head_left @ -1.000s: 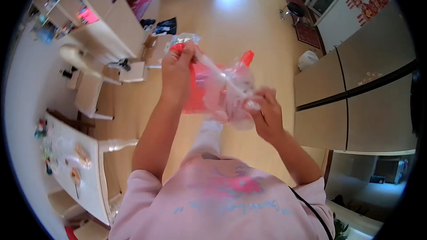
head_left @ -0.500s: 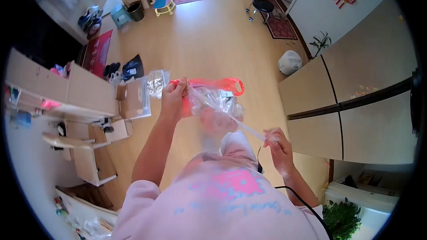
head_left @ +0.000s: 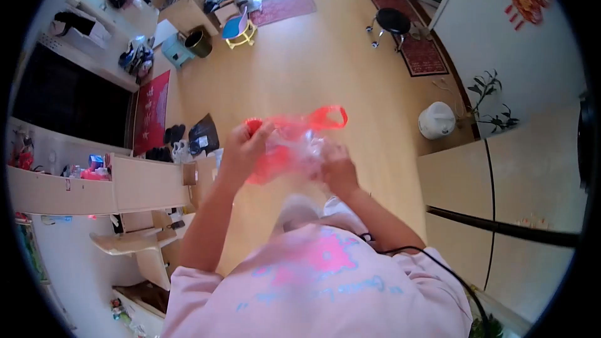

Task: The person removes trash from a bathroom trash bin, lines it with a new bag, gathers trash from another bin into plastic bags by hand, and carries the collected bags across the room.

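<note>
My left hand [head_left: 246, 147] is closed on the top edge of a red plastic bag [head_left: 269, 166], level with my chest. One red handle loop of the bag sticks out to the upper right. Clear plastic [head_left: 307, 145] lies against the red bag, between my two hands. My right hand [head_left: 337, 166] is at the right side of this clear plastic, its fingers curled in and blurred by motion. What exactly the right fingers hold is too smeared to tell.
A black stool [head_left: 393, 21] stands at the upper right, a white round appliance [head_left: 437, 120] below it. Grey cabinet doors [head_left: 460, 181] are on the right. A small blue and yellow chair [head_left: 238, 30], a bin [head_left: 198, 44] and a light cabinet [head_left: 150, 183] are on the left.
My right hand has moved up and left from the stretched-out clear strip to beside the bag. My left hand still grips the bag's edge. The camera view has shifted.
</note>
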Motion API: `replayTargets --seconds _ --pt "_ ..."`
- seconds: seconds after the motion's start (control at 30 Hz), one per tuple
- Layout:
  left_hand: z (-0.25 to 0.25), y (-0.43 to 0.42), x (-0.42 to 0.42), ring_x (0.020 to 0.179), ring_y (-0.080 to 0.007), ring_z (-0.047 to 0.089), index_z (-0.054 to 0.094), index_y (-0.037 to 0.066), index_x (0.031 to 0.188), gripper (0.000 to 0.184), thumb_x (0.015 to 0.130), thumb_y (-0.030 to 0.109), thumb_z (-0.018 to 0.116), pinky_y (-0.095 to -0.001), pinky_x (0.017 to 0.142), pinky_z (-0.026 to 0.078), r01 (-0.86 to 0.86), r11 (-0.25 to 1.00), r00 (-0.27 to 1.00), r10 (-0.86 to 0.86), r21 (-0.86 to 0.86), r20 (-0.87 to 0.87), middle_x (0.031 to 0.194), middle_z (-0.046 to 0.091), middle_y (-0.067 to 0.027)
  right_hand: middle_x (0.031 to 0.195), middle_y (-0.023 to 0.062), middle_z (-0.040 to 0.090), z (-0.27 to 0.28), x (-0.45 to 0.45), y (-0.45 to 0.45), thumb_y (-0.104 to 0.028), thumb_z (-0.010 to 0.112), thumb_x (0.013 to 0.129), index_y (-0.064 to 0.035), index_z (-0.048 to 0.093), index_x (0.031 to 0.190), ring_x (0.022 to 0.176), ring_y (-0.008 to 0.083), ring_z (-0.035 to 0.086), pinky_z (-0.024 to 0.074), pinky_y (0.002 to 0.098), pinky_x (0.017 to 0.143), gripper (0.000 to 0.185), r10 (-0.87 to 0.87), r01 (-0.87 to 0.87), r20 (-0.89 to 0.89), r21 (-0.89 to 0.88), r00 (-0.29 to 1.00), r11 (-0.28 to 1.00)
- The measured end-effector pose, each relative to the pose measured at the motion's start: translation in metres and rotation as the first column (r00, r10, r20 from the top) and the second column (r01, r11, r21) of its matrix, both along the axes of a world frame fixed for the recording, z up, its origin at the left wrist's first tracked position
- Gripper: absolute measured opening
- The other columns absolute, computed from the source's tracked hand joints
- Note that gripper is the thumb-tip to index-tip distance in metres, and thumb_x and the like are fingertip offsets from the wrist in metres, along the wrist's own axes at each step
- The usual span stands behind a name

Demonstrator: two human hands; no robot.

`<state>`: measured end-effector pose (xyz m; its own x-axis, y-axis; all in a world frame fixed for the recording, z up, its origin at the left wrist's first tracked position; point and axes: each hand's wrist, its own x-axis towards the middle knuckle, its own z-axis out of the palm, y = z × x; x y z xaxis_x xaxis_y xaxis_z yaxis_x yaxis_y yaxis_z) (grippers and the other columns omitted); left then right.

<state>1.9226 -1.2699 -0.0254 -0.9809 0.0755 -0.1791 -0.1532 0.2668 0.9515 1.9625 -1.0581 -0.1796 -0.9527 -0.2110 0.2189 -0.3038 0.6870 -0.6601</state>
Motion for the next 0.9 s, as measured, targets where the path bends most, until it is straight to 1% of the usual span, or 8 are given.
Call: replayTargets --seconds 0.1,0.17,0.37,0.5,0.7,0.8,0.87,0.9 --pt "-0.008 -0.029 -0.082 0.053 -0.0048 0.044 0.067 -0.001 0.103 0.040 0.101 0.034 0.047 -0.0189 0.048 0.033 -0.008 0.999 0.992 0.013 -0.035 0.129 0.094 0.071 -0.0085 0.112 0.0171 0.064 0.000 -0.074 0.033 -0.009 0.063 0.082 -0.0047 0.058 0.119 0.094 0.0345 0.062 0.0498 0.0415 0.085 0.037 -0.131 0.158 0.227 -0.106 0.965 0.982" --pt "-0.020 -0.037 -0.132 0.053 -0.0052 0.045 0.066 -0.001 0.105 0.041 0.101 0.035 0.048 -0.0193 0.049 0.034 -0.066 0.997 0.972 0.074 -0.043 0.222 0.095 0.071 -0.0082 0.097 0.0116 0.068 -0.019 -0.120 0.058 -0.022 0.073 0.082 -0.0066 0.063 0.106 0.087 0.0299 0.066 0.0515 0.0379 0.074 0.030 -0.271 0.375 0.357 -0.265 0.894 0.889" --pt "-0.067 -0.043 -0.299 0.054 -0.0064 0.048 0.053 0.005 0.132 0.058 0.099 0.052 0.045 -0.0214 0.049 0.036 -0.092 0.992 0.933 0.055 0.087 0.356 0.069 0.052 -0.0009 0.105 0.0033 0.063 0.003 -0.246 0.069 -0.010 0.070 0.087 -0.0036 0.058 0.116 0.096 0.0137 0.060 0.0496 0.0294 0.084 0.032 -0.220 0.519 0.470 -0.788 0.855 0.332" --pt "-0.036 -0.036 -0.388 0.055 -0.0078 0.044 0.044 0.008 0.143 0.080 0.094 0.071 0.032 -0.0234 0.050 0.036 0.103 0.981 0.920 -0.157 0.166 0.358 0.070 0.046 0.0015 0.116 0.0100 0.059 0.035 -0.344 0.014 -0.008 0.066 0.089 0.0019 0.048 0.128 0.106 0.0174 0.057 0.0459 0.0323 0.093 0.045 -0.346 0.461 0.396 -0.877 0.851 0.132" --pt "-0.002 -0.052 -0.525 0.062 -0.0077 0.045 0.056 0.007 0.127 0.073 0.096 0.067 0.029 -0.0230 0.052 0.036 0.203 0.952 0.918 -0.266 0.228 0.294 0.078 0.049 0.0028 0.118 0.0093 0.058 0.021 -0.465 -0.074 -0.002 0.062 0.087 0.0005 0.049 0.123 0.105 0.0168 0.056 0.0439 0.0303 0.093 0.039 -0.562 0.390 0.129 -0.841 0.817 0.375" --pt "0.023 -0.062 -0.588 0.064 -0.0084 0.050 0.058 0.008 0.104 0.066 0.096 0.067 0.029 -0.0228 0.054 0.039 0.261 0.962 0.952 -0.271 0.081 0.144 0.078 0.054 -0.0005 0.106 0.0107 0.061 0.030 -0.527 -0.092 -0.005 0.059 0.085 0.0016 0.063 0.093 0.097 0.0183 0.056 0.0453 0.0327 0.083 0.011 -0.505 0.315 -0.326 -0.489 0.799 0.814" --pt "0.028 -0.076 -0.639 0.077 -0.0096 0.051 0.059 0.003 0.105 0.067 0.098 0.063 0.030 -0.0244 0.068 0.043 0.277 0.959 0.946 -0.283 0.056 0.160 0.089 0.057 -0.0024 0.113 0.0128 0.056 0.020 -0.569 -0.103 -0.004 0.060 0.080 -0.0007 0.060 0.105 0.110 0.0267 0.050 0.0432 0.0379 0.092 0.025 -0.430 0.194 -0.349 -0.544 0.832 0.816" --pt "0.029 -0.078 -0.663 0.083 -0.0099 0.051 0.059 0.001 0.106 0.068 0.099 0.062 0.031 -0.0251 0.073 0.043 0.263 0.963 0.951 -0.269 0.056 0.151 0.093 0.057 -0.0028 0.111 0.0122 0.057 0.012 -0.593 -0.117 -0.006 0.061 0.083 -0.0016 0.061 0.101 0.109 0.0262 0.051 0.0433 0.0380 0.091 0.019 -0.451 0.197 -0.145 -0.754 0.881 0.627"
